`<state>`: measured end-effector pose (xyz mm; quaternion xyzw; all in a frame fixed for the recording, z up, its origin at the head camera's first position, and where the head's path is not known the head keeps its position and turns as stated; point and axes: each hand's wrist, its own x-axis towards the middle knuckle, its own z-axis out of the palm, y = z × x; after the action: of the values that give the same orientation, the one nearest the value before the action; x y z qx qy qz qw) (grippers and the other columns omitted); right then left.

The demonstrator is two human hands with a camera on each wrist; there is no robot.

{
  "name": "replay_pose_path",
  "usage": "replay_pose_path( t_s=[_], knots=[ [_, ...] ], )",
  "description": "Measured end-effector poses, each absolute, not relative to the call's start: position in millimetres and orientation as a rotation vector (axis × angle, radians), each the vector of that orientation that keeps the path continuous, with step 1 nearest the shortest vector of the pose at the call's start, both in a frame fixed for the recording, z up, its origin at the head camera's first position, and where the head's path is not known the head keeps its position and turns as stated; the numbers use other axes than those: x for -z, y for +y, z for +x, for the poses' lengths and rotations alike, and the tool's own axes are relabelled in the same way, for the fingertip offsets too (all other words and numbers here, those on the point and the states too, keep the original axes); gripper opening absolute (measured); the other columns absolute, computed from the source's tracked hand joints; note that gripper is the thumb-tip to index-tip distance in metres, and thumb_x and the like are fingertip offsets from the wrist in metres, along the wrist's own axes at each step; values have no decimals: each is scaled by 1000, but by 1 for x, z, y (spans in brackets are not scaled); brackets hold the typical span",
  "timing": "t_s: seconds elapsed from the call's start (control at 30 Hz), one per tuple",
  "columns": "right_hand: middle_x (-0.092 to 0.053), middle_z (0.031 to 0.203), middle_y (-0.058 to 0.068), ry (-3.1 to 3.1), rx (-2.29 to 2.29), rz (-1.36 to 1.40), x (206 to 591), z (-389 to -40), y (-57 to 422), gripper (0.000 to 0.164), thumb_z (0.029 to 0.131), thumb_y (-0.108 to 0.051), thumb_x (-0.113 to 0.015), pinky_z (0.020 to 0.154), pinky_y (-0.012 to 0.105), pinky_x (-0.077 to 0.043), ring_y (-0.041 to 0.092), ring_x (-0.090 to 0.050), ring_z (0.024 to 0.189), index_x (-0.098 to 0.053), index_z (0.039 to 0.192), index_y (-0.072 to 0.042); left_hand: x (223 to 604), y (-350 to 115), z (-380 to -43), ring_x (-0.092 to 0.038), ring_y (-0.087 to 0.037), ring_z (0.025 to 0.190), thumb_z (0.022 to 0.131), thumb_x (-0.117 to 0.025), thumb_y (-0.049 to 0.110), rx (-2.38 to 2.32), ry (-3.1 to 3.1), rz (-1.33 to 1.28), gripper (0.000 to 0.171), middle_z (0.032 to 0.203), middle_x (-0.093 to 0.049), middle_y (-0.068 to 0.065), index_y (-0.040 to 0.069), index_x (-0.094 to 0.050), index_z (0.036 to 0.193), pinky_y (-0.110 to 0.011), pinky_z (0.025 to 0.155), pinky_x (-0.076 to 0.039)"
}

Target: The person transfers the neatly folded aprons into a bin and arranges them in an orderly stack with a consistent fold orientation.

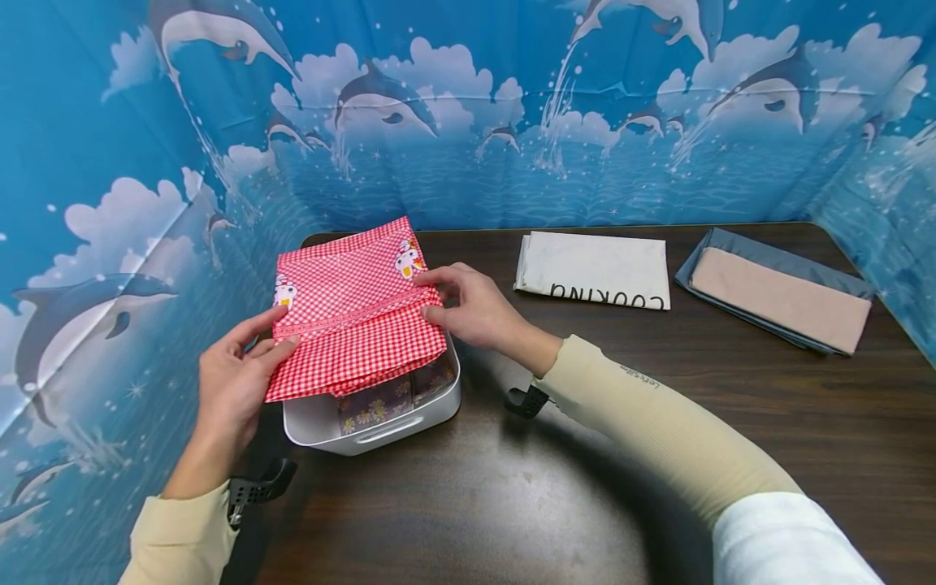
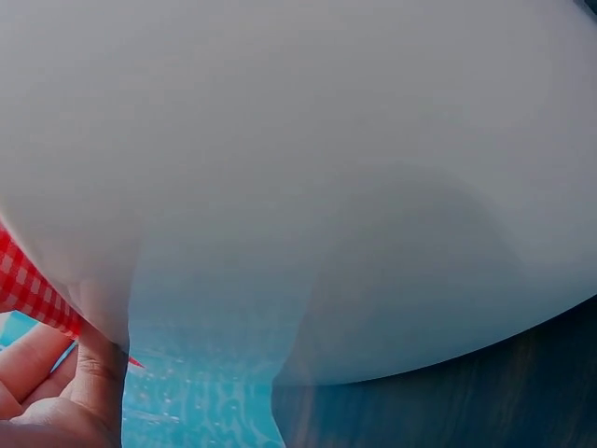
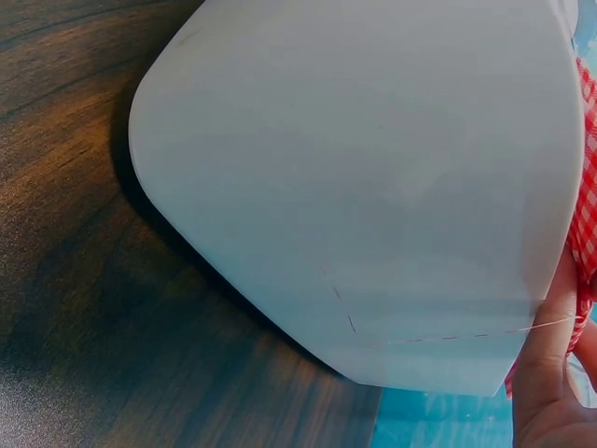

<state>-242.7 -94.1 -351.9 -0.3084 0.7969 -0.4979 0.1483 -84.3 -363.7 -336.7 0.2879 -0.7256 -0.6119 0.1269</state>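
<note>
A folded red-and-white gingham cloth (image 1: 358,309) with cartoon animal patches lies over the top of a white plastic bin (image 1: 437,413). My left hand (image 1: 232,378) pinches the cloth's left edge between thumb and fingers. At its right edge, the thumb and fingers of my right hand (image 1: 478,309) grip it too. Under the cloth's front edge, dark floral fabric (image 1: 376,404) shows inside the bin; the rest of the contents is hidden. Both wrist views are mostly filled by the bin's outer wall (image 2: 326,187), with a strip of gingham (image 3: 588,187) beside the right fingers.
A folded white cloth (image 1: 595,268) with black lettering lies on the dark wooden table (image 1: 556,479), right of the bin. Farther right is a folded blue-grey and beige cloth (image 1: 782,292). A dolphin-print curtain (image 1: 468,154) hangs along the table's back and sides.
</note>
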Motion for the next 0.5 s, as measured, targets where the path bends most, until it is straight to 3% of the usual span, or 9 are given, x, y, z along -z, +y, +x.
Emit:
replay_pose_path(
  t_s=[0.5],
  knots=[
    [-64,124,7,2297,1448,-881,353,-242,-94,43,98,-15,-76,82,28,-48,20,-64,105,-71,141,-15,339,-365,-85,-76,2,74,99,-79,17,1776,-2094,832,57,90,-77,21,14,-61,153,-18,61,-59]
  ],
)
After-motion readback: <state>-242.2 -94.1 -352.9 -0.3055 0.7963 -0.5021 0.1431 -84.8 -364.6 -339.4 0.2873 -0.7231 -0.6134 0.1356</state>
